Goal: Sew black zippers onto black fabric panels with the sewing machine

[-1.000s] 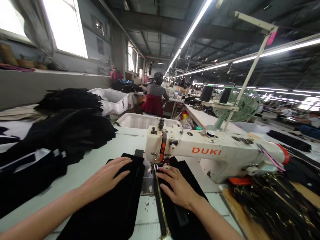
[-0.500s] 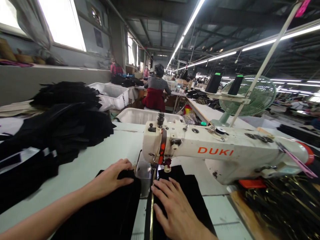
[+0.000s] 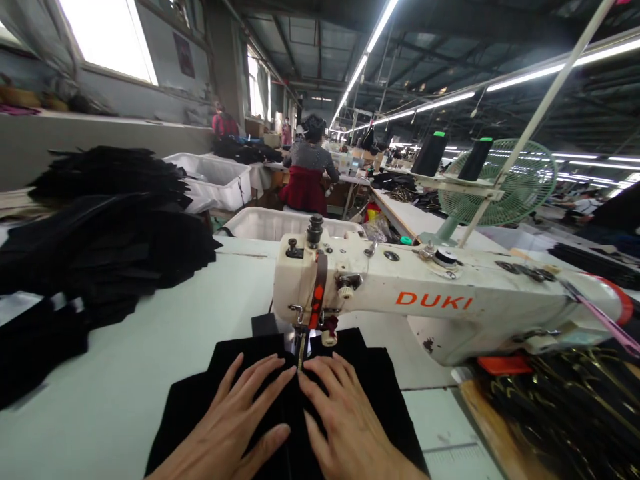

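Black fabric pieces [image 3: 187, 407] lie on the pale table under the needle end of a white sewing machine [image 3: 373, 283]. Between them a zipper [image 3: 301, 352] with gold teeth runs up to the presser foot. My left hand [image 3: 245, 400] rests flat on the left piece, fingers spread, tips just short of the foot. On the right piece my right hand [image 3: 345, 413] lies flat too, its fingertips beside the zipper. Much of the zipper is hidden by fabric and hands.
Stacks of black fabric [image 3: 105, 247] cover the left of the table. White bins [image 3: 290, 220] stand behind the machine. Gold-toothed zippers [image 3: 575, 407] lie heaped at the right. Thread cones [image 3: 430, 155] and a green fan [image 3: 520, 180] rise behind. A co-worker [image 3: 307, 167] sits ahead.
My left hand has brought the left fabric piece rightward against the zipper, and its fingers have gone from gripping the edge to lying flat. My right hand has hardly moved.
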Motion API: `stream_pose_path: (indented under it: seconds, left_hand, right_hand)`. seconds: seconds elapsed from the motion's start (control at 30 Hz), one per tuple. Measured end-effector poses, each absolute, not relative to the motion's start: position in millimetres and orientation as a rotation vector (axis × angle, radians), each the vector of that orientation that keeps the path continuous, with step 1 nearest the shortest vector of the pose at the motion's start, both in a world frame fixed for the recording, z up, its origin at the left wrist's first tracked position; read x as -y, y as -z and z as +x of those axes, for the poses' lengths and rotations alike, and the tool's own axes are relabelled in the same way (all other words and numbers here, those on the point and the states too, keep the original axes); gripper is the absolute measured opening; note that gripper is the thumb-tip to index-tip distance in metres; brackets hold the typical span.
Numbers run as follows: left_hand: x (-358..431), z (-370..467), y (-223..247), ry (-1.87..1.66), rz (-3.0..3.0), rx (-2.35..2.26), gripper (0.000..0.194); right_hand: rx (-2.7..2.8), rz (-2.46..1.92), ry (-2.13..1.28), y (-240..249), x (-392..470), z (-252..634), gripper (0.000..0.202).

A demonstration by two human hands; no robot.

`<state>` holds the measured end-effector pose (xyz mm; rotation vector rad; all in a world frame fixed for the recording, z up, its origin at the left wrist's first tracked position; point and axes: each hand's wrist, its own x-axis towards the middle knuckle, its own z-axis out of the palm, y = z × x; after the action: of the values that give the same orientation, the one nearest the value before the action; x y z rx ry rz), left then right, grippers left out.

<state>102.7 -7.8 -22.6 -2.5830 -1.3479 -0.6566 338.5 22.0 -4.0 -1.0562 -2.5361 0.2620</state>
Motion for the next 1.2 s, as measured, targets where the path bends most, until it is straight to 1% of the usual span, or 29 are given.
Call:
stream_pose_path:
  seconds: [0.17,0.27,0.37,0.53,0.7,0.87,0.97,1.2]
  left_hand:
    - [4.4,95.9,9.6,0.467,-2.637,1.178,0.066]
    - [4.4,94.9,8.0,0.434,-2.692,1.160,0.071]
    - [-1.3,98.0,10.2,0.440,-2.760,1.180,0.076]
    - [-16.7,102.0,8.5,0.492,-2.795,1.215,0.078]
    - [-9.8,100.7,9.3,0.600,-2.670,1.185,0.074]
    - [-8.1,98.9,13.8,0.604,-2.658,1.136,0.075]
    - [-11.9,97.4,19.7,0.608,-2.641,1.065,0.074]
    - [-18.9,90.2,48.2,0.642,-2.745,1.034,0.088]
  right_hand:
    - [2.566,-0.940,-0.076,10.2,-22.8,344.3,0.045]
    - [2.560,-0.843,0.042,14.6,-24.8,347.8,0.043]
    - [2.545,-0.847,0.064,16.0,-31.9,346.0,0.041]
    - [2.543,-0.963,-0.011,8.4,-47.0,338.7,0.040]
    - [2.560,-0.833,-0.005,5.1,-43.9,340.3,0.039]
    - [2.454,-0.901,0.010,12.3,-40.3,340.2,0.037]
    - [2.437,-0.861,0.068,17.1,-43.2,340.1,0.035]
    - [2.480,-0.788,0.184,25.9,-49.9,344.0,0.034]
